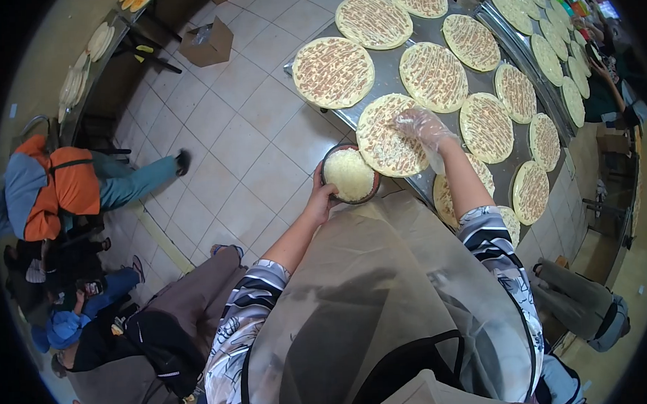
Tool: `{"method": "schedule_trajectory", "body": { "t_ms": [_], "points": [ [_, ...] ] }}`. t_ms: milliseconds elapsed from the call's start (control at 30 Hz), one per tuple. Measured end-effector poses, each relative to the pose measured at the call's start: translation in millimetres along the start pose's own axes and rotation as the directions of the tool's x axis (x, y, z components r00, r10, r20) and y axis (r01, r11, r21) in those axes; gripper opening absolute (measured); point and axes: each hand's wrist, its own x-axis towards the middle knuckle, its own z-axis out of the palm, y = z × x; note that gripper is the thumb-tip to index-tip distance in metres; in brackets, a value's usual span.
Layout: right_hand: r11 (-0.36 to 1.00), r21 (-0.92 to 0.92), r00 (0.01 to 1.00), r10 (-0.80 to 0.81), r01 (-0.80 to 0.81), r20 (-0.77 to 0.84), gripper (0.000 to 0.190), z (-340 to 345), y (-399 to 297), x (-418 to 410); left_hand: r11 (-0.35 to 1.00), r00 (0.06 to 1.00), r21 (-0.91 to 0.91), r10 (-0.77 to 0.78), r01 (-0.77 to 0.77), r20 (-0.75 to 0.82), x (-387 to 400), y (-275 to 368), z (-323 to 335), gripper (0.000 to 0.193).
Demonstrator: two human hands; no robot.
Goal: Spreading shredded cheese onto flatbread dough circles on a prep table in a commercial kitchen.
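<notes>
My left hand (321, 196) grips a round dark-rimmed bowl (377, 184) by its near left side, just off the table's edge. Pale grated cheese (349, 175) fills it nearly to the rim. A clear plastic glove covers my right hand (420, 126), which is over the nearest round pizza base (382, 152). That base carries reddish-brown sauce streaks and white shreds around my fingers. Whether the fingers hold any shreds is hidden by the glove and the angle. The base's near left edge lies close beside the bowl.
Several similar sauced bases (333, 72) cover the metal table (374, 70). Plainer bases (546, 59) fill another metal table at the right. A cardboard box (206, 42) sits on the tiled floor. People are close by at left, one in an orange top (76, 180), another in brown trousers (197, 286).
</notes>
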Motion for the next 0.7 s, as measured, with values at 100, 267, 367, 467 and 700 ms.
{"method": "schedule_trajectory", "body": {
  "t_ms": [100, 267, 367, 467, 700],
  "points": [
    [0.977, -0.092, 0.977, -0.2, 0.193, -0.07, 0.021, -9, 11, 16, 0.999, 1.0, 0.051, -0.008, 0.007, 0.021, 2, 4, -1, 0.078],
    [0.949, 0.308, 0.979, 0.124, -0.07, -0.159, 0.012, -28, 13, 8, 0.999, 1.0, 0.037, -0.001, 0.001, 0.01, 0, 6, -5, 0.078],
    [0.979, 0.189, 0.979, 0.104, -0.069, -0.178, 0.017, -34, 36, 3, 1.0, 0.999, 0.028, -0.011, 0.01, 0.032, 0, 7, -1, 0.078],
    [0.99, 0.1, 0.991, 0.111, -0.103, -0.074, 0.02, -28, 18, -3, 1.0, 1.0, 0.019, -0.002, 0.002, 0.024, 1, 7, -3, 0.078],
    [0.998, 0.015, 0.968, 0.055, -0.053, -0.245, 0.017, -38, 0, 1, 0.999, 1.0, 0.033, 0.019, -0.019, 0.009, -1, 5, -1, 0.079]
  ]
}}
